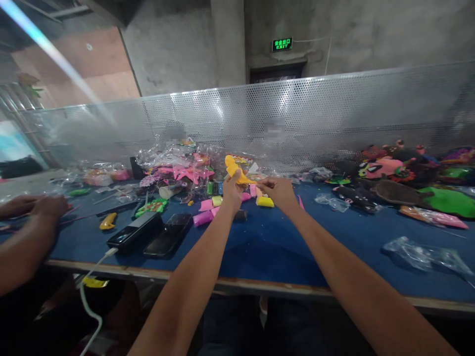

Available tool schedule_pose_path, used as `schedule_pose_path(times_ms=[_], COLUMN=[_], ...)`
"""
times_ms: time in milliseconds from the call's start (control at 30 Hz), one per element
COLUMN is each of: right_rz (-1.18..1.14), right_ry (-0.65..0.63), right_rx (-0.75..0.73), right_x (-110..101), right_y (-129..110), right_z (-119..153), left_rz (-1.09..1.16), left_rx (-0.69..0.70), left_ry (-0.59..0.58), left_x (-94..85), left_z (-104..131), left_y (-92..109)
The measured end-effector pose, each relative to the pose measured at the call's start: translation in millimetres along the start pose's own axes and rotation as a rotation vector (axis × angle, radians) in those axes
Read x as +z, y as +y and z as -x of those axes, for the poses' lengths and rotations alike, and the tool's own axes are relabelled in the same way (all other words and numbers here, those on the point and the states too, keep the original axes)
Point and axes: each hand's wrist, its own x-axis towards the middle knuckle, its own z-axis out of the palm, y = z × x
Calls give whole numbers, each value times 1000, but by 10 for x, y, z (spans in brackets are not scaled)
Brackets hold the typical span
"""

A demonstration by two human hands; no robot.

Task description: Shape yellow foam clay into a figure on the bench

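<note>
Over the blue table, my left hand point(233, 190) is closed round a yellow clay-like piece point(233, 167), which has a rounded upper end. The piece narrows to a thin tip on the right, where my right hand point(276, 190) pinches it between thumb and fingers. Below and behind the hands lie small coloured packs, among them a yellow pack point(264, 201), a purple pack point(202, 218) and a pink pack point(206, 205). A dark cylinder point(241, 215) rests just under my left wrist.
A phone point(168, 235) and a power bank point(135, 231) with a white cable point(87, 301) lie left. Another person's hand point(48, 205) works farther left. Plastic-wrapped pink shapes point(189, 172) are heaped at the back; felt-like figures point(386, 170) pile up right. A perforated metal screen point(237, 113) stands behind.
</note>
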Motion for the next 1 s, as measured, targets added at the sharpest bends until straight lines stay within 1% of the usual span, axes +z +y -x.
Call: schedule_pose_path(times_ms=[67,133,167,267,333,500,633,767,900,1000], right_rz=[-29,-131,-204,-415,-499,-604,-655,-606,-528,-492], right_ry=[5,-28,-47,-84,-102,-166,-205,-204,-204,-206], right_rx=[9,45,98,344,444,466,511,529,501,480], right_x=[5,5,1,-23,-40,-55,-57,-48,-26,-21], right_y=[-9,-36,-52,-97,-114,-126,-153,-213,-255,-243], right_z=[5,8,9,7,6,21,40,51,45,29], left_rz=[8,24,33,39,24,-49,-60,-66,-78,-54], left_rx=[-7,-23,-34,-49,-37,-5,17,35,44,45], left_ry=[14,39,50,57,35,-32,-66,-66,-59,-64], left_x=[4,9,11,14,11,-13,-24,-17,-6,1], left_z=[6,11,12,13,9,-6,-1,16,28,33], left_y=[11,27,35,44,32,-12,-10,3,14,24])
